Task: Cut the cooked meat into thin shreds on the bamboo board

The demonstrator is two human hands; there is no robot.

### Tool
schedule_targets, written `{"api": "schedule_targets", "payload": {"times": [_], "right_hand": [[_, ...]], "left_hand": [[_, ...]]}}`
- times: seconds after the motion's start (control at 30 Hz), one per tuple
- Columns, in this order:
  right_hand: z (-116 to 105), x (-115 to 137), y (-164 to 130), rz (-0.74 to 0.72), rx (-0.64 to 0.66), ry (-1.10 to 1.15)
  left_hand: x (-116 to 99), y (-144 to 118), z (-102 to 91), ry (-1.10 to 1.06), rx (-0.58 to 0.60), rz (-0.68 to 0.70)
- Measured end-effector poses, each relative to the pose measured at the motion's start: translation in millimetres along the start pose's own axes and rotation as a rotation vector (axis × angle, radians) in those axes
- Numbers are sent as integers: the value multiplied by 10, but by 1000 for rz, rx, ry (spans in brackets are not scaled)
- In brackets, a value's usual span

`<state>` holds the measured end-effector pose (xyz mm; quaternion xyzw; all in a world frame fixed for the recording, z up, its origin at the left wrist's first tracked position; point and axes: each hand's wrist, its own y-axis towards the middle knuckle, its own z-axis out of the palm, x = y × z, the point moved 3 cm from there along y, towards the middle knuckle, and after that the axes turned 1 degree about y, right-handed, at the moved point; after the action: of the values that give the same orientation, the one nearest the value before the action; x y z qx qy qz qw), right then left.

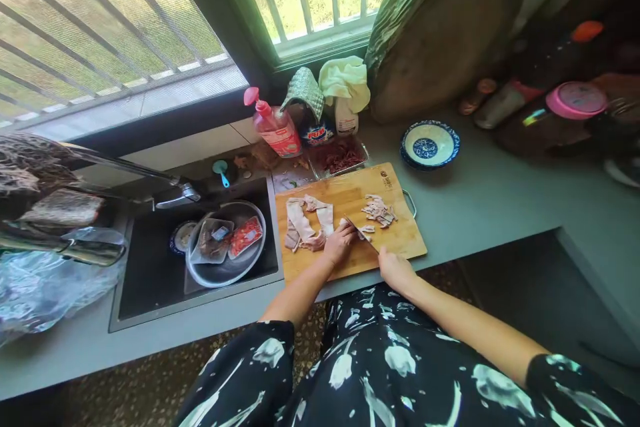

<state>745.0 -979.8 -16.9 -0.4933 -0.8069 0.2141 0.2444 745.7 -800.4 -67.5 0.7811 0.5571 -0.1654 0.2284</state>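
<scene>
A wooden cutting board [395,240] lies on the grey counter, with pale strips of raw meat [306,221] on its left half and a small pile of cut pieces [379,209] at its right. My left hand [339,242] presses down on the meat near the board's front edge. Just to its right, my right hand [395,268] grips the handle of a knife [361,233], whose blade sits against the left fingertips.
A dark sink [150,273] to the left holds a metal bowl [227,270] with packets. Behind the board stand a pink soap bottle [275,128], a metal tray of red meat [339,157] and a blue-rimmed bowl [429,144]. A big round chopping block [440,33] leans at the back.
</scene>
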Motion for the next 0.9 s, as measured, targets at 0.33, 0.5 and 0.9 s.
{"api": "schedule_targets", "payload": {"times": [0.33, 0.5, 0.9], "right_hand": [[-360, -362, 248, 126, -30, 69], [-424, -288, 186, 52, -50, 72], [-438, 49, 405, -104, -82, -54]], "left_hand": [[-34, 21, -179, -38, -37, -54], [67, 80, -328, 103, -43, -203], [88, 306, -286, 290, 285, -375]]}}
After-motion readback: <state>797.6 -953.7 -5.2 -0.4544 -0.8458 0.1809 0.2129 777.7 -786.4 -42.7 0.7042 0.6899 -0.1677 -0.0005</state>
